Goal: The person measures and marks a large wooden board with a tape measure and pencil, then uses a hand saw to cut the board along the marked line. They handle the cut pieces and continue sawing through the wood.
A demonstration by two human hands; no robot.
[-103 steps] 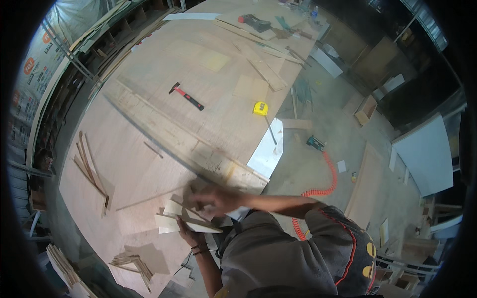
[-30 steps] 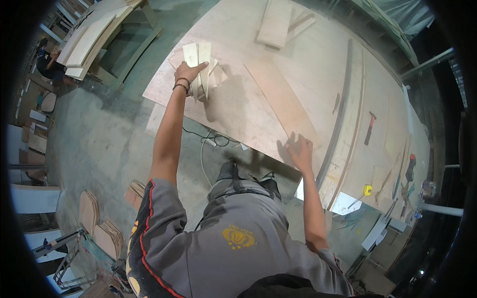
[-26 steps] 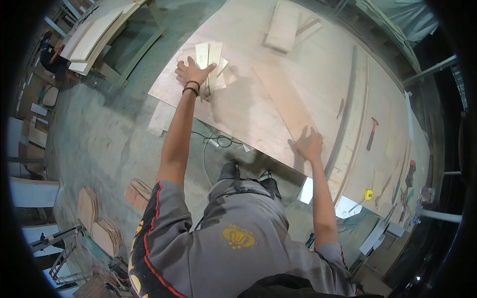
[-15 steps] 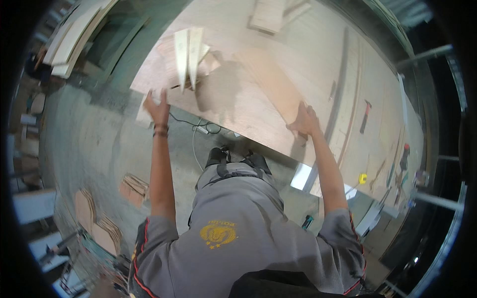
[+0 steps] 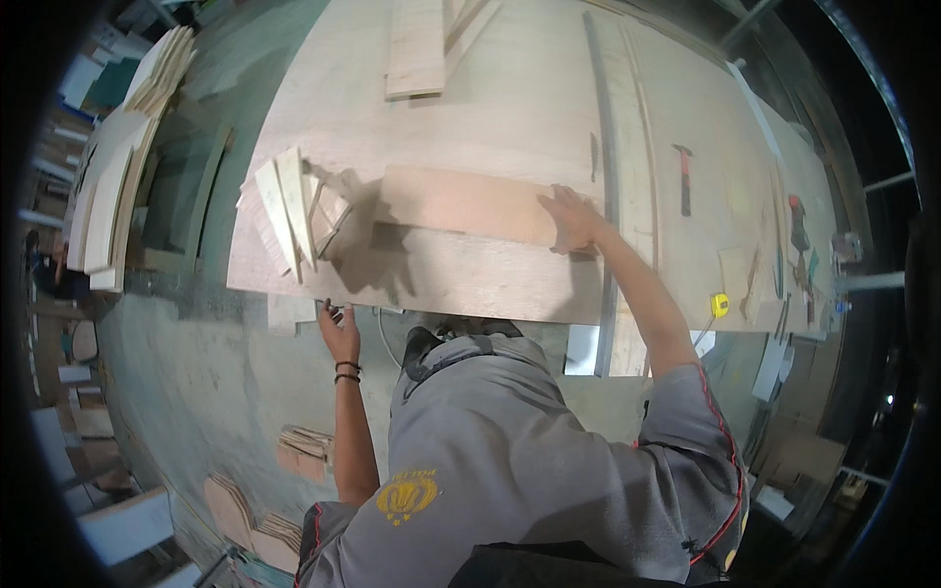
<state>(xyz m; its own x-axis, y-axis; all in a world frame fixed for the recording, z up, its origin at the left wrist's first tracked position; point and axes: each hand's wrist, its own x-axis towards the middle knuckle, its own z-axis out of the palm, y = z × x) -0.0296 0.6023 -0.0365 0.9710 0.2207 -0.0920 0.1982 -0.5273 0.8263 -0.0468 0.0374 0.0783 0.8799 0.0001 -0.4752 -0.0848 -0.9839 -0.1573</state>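
Observation:
A flat rectangular wooden board (image 5: 461,204) lies near the front of the large plywood-topped table (image 5: 470,294), roughly parallel to its front edge. My right hand (image 5: 573,220) grips the board's right end, thumb at the near side and fingers over the top. My left hand (image 5: 338,330) is at the table's front edge, fingers loosely bent and apart, with nothing seen in it. Just beyond it, pale tapered wooden strips (image 5: 287,211) rest on a stack of thin wood pieces (image 5: 331,214) at the table's left corner.
A dark straight bar (image 5: 600,118) and a long plank (image 5: 635,147) run along the table right of the board. Farther right lie a red-handled hammer (image 5: 683,181) and a yellow tape measure (image 5: 720,305). More boards (image 5: 416,49) lie at the far side; cut wood pieces (image 5: 306,452) sit on the floor.
The view has turned. The board has swung from a slant to nearly parallel with the table edge, my right hand still on its end. My left hand's spread fingers are now more bent.

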